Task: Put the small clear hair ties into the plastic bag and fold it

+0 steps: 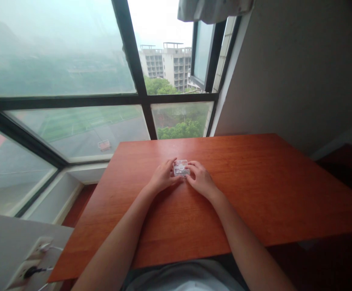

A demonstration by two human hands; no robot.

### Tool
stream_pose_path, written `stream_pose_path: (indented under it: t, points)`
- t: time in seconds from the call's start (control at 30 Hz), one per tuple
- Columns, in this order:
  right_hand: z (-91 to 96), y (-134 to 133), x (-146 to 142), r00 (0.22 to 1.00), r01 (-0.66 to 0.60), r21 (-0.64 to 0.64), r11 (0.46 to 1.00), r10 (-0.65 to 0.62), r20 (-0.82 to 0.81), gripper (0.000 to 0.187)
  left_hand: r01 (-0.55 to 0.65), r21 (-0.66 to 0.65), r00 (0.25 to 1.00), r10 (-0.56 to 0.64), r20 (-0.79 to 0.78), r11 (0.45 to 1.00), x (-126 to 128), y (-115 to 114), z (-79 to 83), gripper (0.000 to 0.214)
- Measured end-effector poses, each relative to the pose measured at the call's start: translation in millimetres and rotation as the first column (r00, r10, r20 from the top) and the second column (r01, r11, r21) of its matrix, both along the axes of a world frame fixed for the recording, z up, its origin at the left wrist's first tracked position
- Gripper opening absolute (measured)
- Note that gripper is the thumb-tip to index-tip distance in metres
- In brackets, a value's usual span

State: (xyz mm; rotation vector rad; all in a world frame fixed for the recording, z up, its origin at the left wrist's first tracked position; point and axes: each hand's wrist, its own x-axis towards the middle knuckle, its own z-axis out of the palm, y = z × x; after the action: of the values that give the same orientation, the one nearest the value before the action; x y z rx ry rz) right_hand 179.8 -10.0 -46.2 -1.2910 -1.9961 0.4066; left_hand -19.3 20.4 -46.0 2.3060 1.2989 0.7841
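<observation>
A small clear plastic box (181,167) rests on the reddish-brown wooden table (242,186), in the middle of the view. Small pale and reddish bits show through its plastic, too tiny to name. My left hand (164,176) grips the box by its left side, fingers curled at the far corner and thumb near the front edge. On the opposite side, my right hand (200,178) holds it too, fingertips on the right edge and thumb close to the front corner.
Beyond the table's far edge stands a dark-framed window (145,99), with one pane swung outward. A grey wall (285,72) rises at the right. Wall sockets (27,270) with plugged-in cables sit low at the left, beside the table's corner.
</observation>
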Motion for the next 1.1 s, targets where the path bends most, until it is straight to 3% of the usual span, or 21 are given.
stream_pose_path:
  t: [0.3, 0.57, 1.1]
  points:
    - [-3.2, -1.9, 1.1, 0.996, -0.032, -0.061, 0.998, 0.037, 0.086, 0.054, 0.085, -0.031, 0.996, -0.084, 0.006, 0.996, -2.8, -3.3, 10.5, 0.071]
    - [4.8, -3.7, 6.5, 0.992, -0.116, -0.061, 0.991, 0.119, 0.046, 0.049, 0.129, -0.048, 0.992, -0.128, 0.013, 0.991, -5.1, -5.4, 15.3, 0.070]
    - [9.9, -5.7, 7.6, 0.991, -0.133, -0.080, 0.988, 0.133, -0.007, 0.047, 0.160, -0.074, 0.987, -0.159, 0.021, 0.984, -7.3, -5.0, 17.6, 0.070]
